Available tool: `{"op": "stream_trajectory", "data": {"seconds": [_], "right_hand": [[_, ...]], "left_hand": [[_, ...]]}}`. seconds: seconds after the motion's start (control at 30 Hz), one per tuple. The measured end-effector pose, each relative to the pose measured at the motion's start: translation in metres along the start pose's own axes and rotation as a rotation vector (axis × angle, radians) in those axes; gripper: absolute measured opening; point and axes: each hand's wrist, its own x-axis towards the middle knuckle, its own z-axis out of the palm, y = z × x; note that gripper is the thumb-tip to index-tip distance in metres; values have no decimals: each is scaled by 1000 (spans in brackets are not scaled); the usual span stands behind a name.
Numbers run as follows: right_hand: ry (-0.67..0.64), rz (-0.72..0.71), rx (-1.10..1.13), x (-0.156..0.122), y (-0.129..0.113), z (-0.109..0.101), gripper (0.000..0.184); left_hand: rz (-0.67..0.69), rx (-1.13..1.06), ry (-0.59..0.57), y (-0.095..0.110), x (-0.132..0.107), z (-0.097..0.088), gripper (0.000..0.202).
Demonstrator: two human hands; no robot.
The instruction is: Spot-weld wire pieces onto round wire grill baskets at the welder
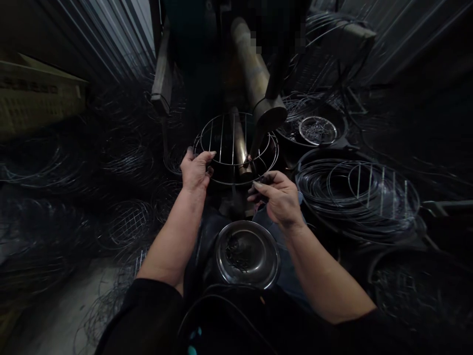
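From where I stand, the left hand [195, 171] has its thumb and fingers clamped on the rim of a round wire rack [233, 148], which spreads out just beyond both sets of fingers. The right hand [283, 197] brings thumb and fingertips close together beside the rack's near edge; I cannot tell whether they pinch a small piece or the rim itself. Ahead of the fingers, a thick metal rod [258, 76] slants down from the machine, and a thinner rod [241, 148] shows behind the rack's bars; just where the rods' tips meet the wire is hard to make out. Blocky squares hide part of the machine's top. Nearer the body than the fingers sits a shiny bowl [262, 251] with dark wire bits [236, 256]. Right of the right fingers lie wire rings [332, 212], and beyond them a small dish [301, 132]. Far left of the left fingers, a yellowish crate [40, 101], cut off by the view's edge, bears lettering too dim to read, as are faint marks behind the rack.
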Motion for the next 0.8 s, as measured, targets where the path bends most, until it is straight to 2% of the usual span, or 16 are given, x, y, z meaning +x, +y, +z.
{"op": "stream_trajectory", "data": {"seconds": [0.1,0.27,0.5,0.57,0.67,0.8], "right_hand": [[-22,9,1,-2,1,1,27],[-68,-101,-13,-1,1,3,27],[30,-169,-105,11,3,16,26],[10,-215,-146,11,3,19,23],[-35,-232,-172,8,2,18,20],[-11,-170,-296,6,4,7,19]], "left_hand": [[18,-21,9,-1,-2,-1,98],[28,-44,28,-2,-7,-3,95],[44,-42,57,-3,-11,-2,95],[23,-60,74,-5,-16,-1,95],[37,-60,70,-10,-24,1,88],[110,-52,68,-15,-31,2,72]]}}
